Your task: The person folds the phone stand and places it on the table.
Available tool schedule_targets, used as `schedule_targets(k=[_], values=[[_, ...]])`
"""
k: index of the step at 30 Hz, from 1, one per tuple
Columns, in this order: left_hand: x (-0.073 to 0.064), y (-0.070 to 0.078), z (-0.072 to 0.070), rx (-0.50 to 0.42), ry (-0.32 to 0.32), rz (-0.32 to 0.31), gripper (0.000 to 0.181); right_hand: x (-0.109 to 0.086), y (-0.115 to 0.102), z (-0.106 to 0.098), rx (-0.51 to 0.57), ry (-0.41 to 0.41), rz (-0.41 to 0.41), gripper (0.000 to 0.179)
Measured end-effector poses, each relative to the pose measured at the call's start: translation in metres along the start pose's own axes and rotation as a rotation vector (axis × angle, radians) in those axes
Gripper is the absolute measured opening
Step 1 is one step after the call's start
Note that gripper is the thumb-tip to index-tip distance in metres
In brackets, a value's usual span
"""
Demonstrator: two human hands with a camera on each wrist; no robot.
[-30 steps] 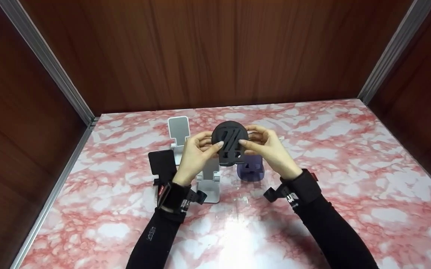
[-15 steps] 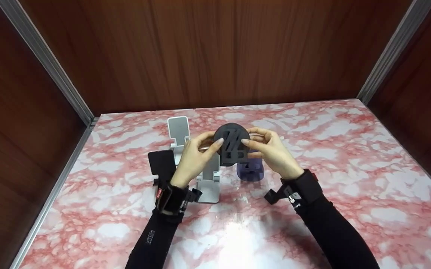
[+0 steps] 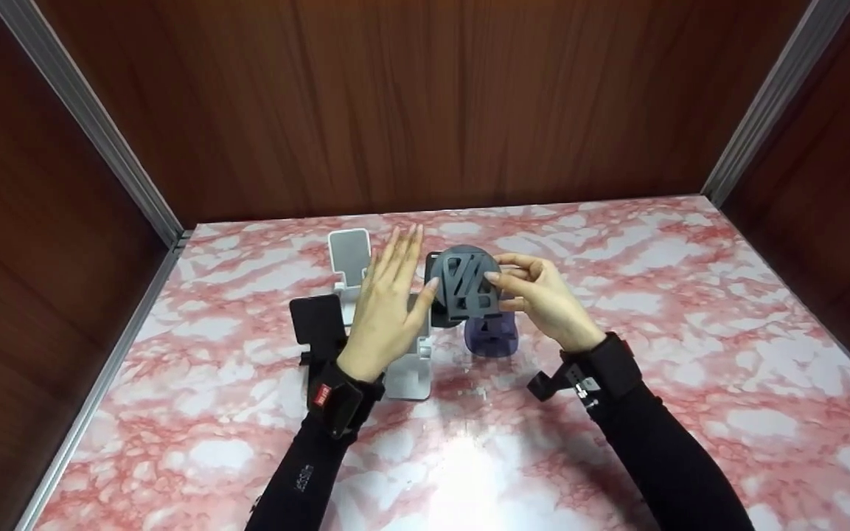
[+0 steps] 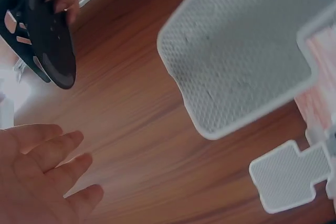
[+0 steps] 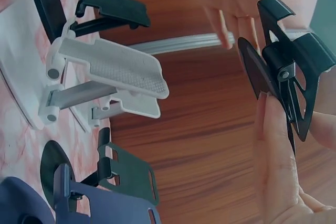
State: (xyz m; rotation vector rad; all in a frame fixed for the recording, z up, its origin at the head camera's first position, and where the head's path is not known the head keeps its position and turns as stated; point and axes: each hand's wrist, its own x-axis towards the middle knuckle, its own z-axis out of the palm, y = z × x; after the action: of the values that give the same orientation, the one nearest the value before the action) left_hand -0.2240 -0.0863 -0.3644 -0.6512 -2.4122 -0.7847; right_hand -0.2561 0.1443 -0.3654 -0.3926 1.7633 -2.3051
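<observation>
My right hand (image 3: 554, 306) pinches a dark phone stand (image 3: 469, 284) by its right edge, with the thumb on the slotted plate and fingers behind. The right wrist view shows this stand's round base (image 5: 253, 69) and hinged slotted plate (image 5: 302, 93) folded close together. To its left in the head view, my left hand (image 3: 388, 306) is raised with fingers straight and together, its thumb reaching toward the stand. In the left wrist view, the left hand (image 4: 44, 174) holds nothing, and a gap separates its fingers from the stand (image 4: 55, 40).
Around the hands stand other phone stands: a white one (image 3: 349, 258) at the back, a black one (image 3: 318, 321) at left, another white one (image 3: 408, 377) in front, and a purple one (image 3: 492, 341) below the right hand. A further dark stand (image 5: 134, 177) shows beside the purple one.
My left hand has let go of the stand, moved slightly left and straightened its fingers. The right hand keeps its pinch, and the stand has shifted slightly right and tilted.
</observation>
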Motion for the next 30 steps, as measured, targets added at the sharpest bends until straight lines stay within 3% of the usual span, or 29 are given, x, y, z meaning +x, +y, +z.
schedule_targets(k=[7,11,20,30], values=[[-0.004,-0.008,0.005,0.260,0.014,0.041,0.065,-0.001,0.001,-0.008,0.024,0.003,-0.005,0.020],[-0.007,-0.013,0.004,0.351,-0.008,0.031,0.066,-0.001,0.003,-0.016,0.018,0.009,-0.002,0.022],[-0.014,-0.025,-0.001,0.414,-0.047,-0.006,0.066,-0.004,0.002,-0.035,0.010,0.038,-0.013,0.024],[-0.028,-0.044,-0.014,0.446,-0.031,-0.009,0.066,-0.008,-0.003,-0.059,0.001,0.093,0.009,0.020]])
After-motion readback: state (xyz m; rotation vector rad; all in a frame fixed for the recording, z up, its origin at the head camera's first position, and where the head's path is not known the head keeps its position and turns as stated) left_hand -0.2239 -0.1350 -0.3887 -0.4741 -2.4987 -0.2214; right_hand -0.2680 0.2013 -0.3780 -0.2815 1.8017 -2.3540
